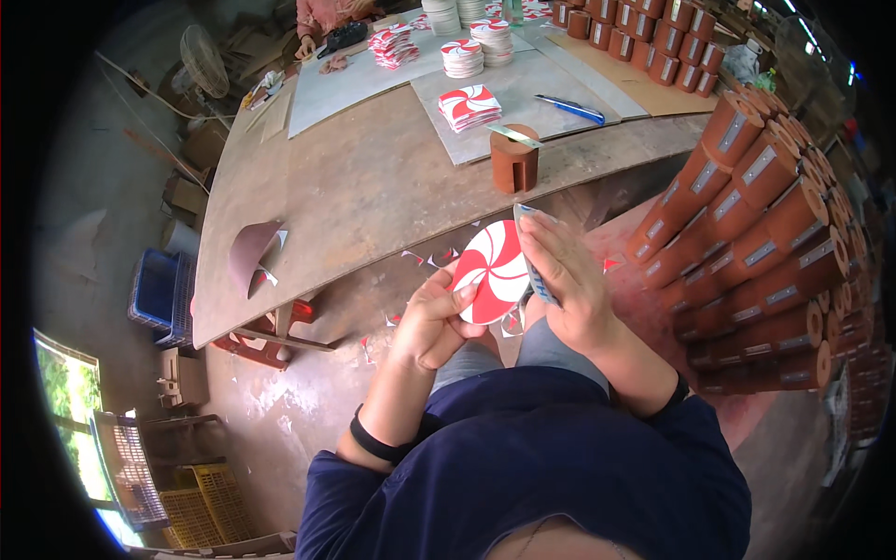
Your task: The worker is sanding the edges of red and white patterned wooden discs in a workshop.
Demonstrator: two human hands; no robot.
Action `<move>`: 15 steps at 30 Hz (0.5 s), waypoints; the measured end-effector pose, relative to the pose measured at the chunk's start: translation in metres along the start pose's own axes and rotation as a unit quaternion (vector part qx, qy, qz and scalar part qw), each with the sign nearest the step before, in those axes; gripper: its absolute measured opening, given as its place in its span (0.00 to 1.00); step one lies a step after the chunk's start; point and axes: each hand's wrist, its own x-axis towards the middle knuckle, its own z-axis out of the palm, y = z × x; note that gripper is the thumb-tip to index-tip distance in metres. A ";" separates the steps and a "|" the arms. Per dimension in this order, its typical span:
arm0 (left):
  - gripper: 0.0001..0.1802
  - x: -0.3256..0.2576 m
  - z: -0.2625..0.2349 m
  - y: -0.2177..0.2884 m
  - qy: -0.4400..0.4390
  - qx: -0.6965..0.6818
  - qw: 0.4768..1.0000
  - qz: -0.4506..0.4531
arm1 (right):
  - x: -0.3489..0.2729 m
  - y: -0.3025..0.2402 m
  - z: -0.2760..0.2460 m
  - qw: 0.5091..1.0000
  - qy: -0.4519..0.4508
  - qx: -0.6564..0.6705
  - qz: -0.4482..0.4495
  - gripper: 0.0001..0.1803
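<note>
Red-and-white, the swirled disc (493, 269) was over the lap (560, 355), pinched in the left hand (439, 317); the right hand (571, 289) held a grey sheet (539, 283) at its rim; light, even strokes seemed best.

Light was pretty decent across the middle of the frame, fairly soft too. The window (77, 397) at lower left was nearly blown out, and thin ceiling lights (806, 30) glowed bluish at upper right. Left of center, the floor (271, 401) had whitish glare, and it got dim under the tabletop (327, 177). The red-and-white disc (506, 257) looked reasonably crisp, but the navy shirt (532, 467) swallowed detail. Fisheye bent the tabletop edges, brown cylinders (770, 252) went smeary at far right, and corners were solid black.
</note>
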 end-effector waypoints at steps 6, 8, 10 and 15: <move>0.14 0.007 0.039 -0.018 0.198 -0.154 0.967 0.030 | -0.006 0.004 0.014 0.996 -0.058 -0.064 0.028 0.27; 0.13 0.007 0.039 -0.022 0.187 -0.140 0.972 0.024 | -0.010 0.005 0.017 0.997 -0.043 -0.055 0.042 0.27; 0.16 0.013 0.024 -0.021 0.137 -0.122 0.982 0.036 | -0.010 0.010 0.016 0.997 -0.027 -0.045 0.051 0.27; 0.13 0.011 0.019 -0.018 0.144 -0.131 0.981 0.019 | -0.003 0.010 -0.004 0.998 0.042 -0.013 0.038 0.27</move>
